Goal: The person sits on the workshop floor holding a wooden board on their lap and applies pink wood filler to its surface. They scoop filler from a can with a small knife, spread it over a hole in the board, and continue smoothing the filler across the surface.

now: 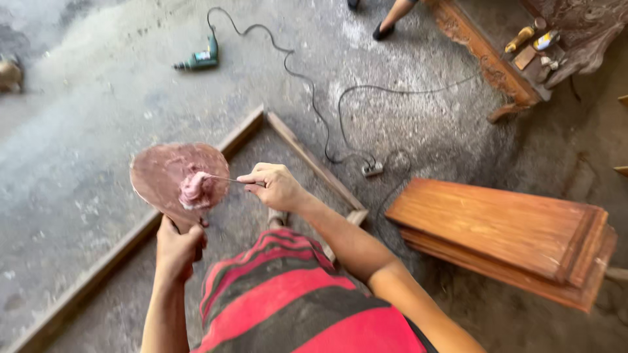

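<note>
left hand is clamped round the bottom edge of the putty-smeared mixing board held up over the wooden frame, right hand pinching the thin putty knife into the pink filler blob, so I'd say keep the board level and fold from the edges in.
</note>
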Tool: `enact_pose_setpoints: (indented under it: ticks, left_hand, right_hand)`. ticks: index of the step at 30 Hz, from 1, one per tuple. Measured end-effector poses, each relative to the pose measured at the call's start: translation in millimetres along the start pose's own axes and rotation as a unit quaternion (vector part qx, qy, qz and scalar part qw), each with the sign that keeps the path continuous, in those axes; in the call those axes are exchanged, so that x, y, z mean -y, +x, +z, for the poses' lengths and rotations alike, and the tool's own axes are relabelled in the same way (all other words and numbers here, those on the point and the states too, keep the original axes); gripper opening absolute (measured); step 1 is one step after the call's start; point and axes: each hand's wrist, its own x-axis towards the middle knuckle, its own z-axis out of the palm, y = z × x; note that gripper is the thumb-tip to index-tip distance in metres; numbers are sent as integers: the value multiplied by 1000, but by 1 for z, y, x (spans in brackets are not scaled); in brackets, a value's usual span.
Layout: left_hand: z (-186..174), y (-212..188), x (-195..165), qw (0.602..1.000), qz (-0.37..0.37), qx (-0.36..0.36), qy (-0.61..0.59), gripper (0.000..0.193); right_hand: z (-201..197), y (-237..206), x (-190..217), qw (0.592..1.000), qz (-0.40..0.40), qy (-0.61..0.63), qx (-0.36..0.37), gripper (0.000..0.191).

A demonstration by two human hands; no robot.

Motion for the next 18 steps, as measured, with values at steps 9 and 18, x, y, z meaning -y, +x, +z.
enact_pose_setpoints:
  ticks: [9,18]
  left_hand:
    - [52,90,-37,999,14,33,-4,30]
    - [21,110,-79,998,26,61,21,37]
  right_hand:
    - [-55,40,-47,993,100,59,7,23]
    - [-38,74,-21,991,110,75,-9,30]
